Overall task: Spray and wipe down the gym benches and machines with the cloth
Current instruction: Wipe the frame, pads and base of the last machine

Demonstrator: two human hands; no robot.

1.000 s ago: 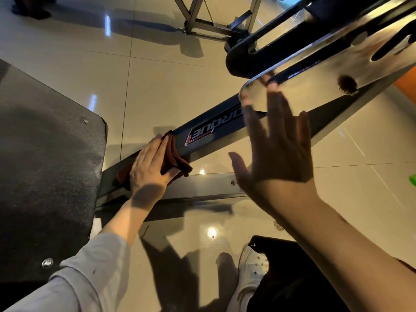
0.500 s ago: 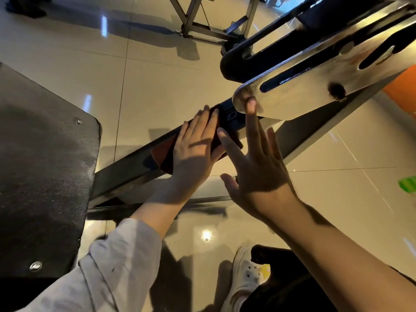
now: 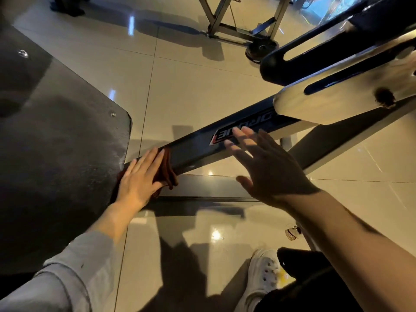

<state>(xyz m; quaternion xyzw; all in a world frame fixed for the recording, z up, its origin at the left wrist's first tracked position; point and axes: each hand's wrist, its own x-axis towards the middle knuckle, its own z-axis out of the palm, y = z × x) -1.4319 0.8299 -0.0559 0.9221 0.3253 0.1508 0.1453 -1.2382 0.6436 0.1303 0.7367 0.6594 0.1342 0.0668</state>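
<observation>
Left hand (image 3: 140, 179) flat, pressing brown cloth (image 3: 167, 171) on dark frame beam (image 3: 195, 146), centre-left. Right hand (image 3: 267, 167) spread, empty. Wiping underway; next stroke toward logo, upper right.

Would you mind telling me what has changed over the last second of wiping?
The left hand slid the brown cloth up the dark frame beam, then back down beside the black pad. The right hand came off the chrome plate and now hovers open. The left hand still presses the cloth flat.
</observation>
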